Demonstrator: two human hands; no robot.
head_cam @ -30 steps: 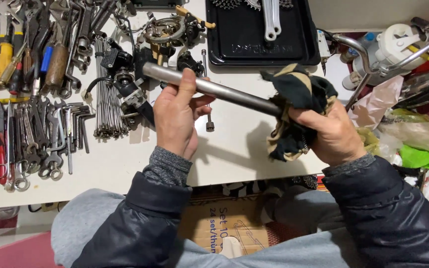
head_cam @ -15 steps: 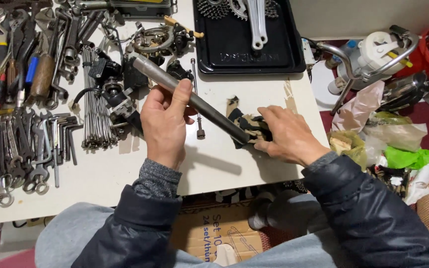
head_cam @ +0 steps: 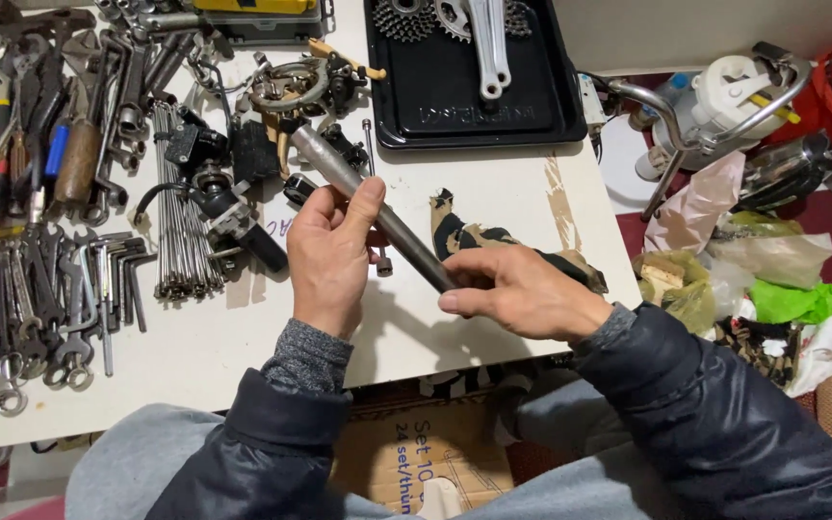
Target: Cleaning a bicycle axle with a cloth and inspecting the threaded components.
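Both hands grip one grey metal tube (head_cam: 368, 207), which is held slanted above the white table (head_cam: 243, 337), its upper end toward the pile of parts and its lower end toward the person. The left hand (head_cam: 331, 255) is closed around the middle of the tube, with the thumb lying along the top of it. The right hand (head_cam: 522, 294) is closed on the lower end, the fingers wrapped over it, so this end is hidden. Under the right hand lies a dark patterned rag (head_cam: 493, 241), flat on the table and partly covered by the wrist; I cannot tell if the fingers also pinch it.

Just beside the left hand, on the table, stands a small bolt (head_cam: 382, 262). Near the upper end of the tube there are dark bicycle parts and a round metal brake piece (head_cam: 291, 91). Further to the left a bundle of thin spokes (head_cam: 180, 212) lies, then a row of hex keys (head_cam: 117, 279) and many wrenches (head_cam: 31, 318). Behind the tube is a black tray (head_cam: 532, 116) with sprockets and a silver crank arm (head_cam: 488, 43) in it. On the right side, off the table, are crumpled plastic bags (head_cam: 772, 279).
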